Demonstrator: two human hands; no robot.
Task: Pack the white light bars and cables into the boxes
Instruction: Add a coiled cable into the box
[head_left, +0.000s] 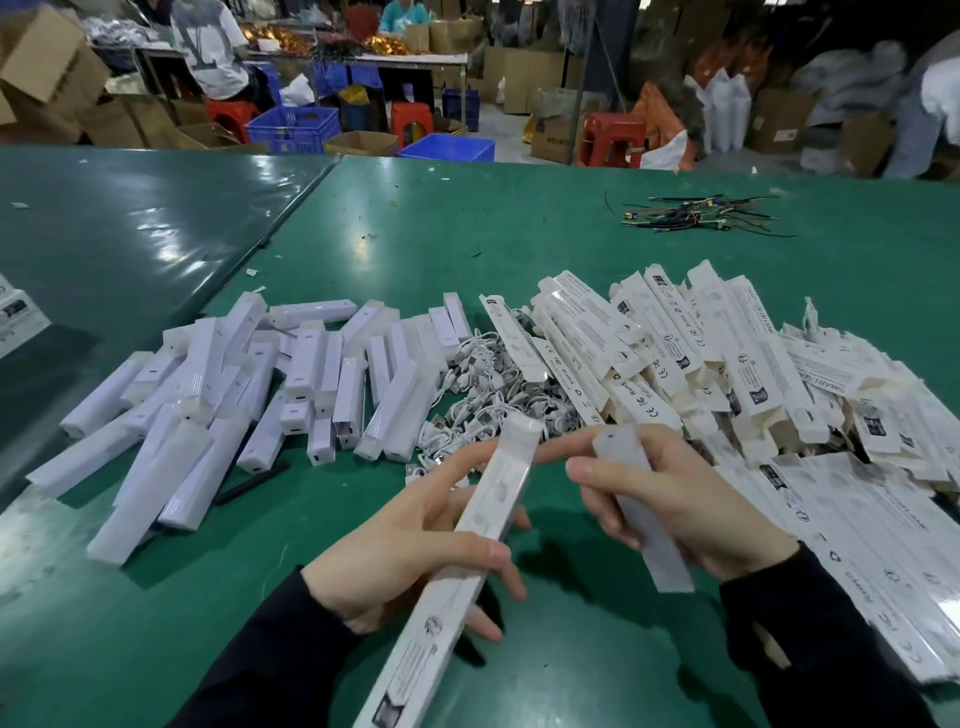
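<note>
Head view: left hand (415, 561) fingers grip the box (467, 561), its open end beside the light bar (636, 499) gripped by the right hand (685, 499).

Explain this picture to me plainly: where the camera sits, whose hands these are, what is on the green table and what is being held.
There is no machine here. The single picture comes from a camera worn on a person's head, looking down at their own hands. The left hand holds a long printed box; the right hand holds a white light bar beside the box's far end. On the green table lie a heap of light bars, a tangle of white cables and a pile of boxes. Other people sit at tables behind.
</note>
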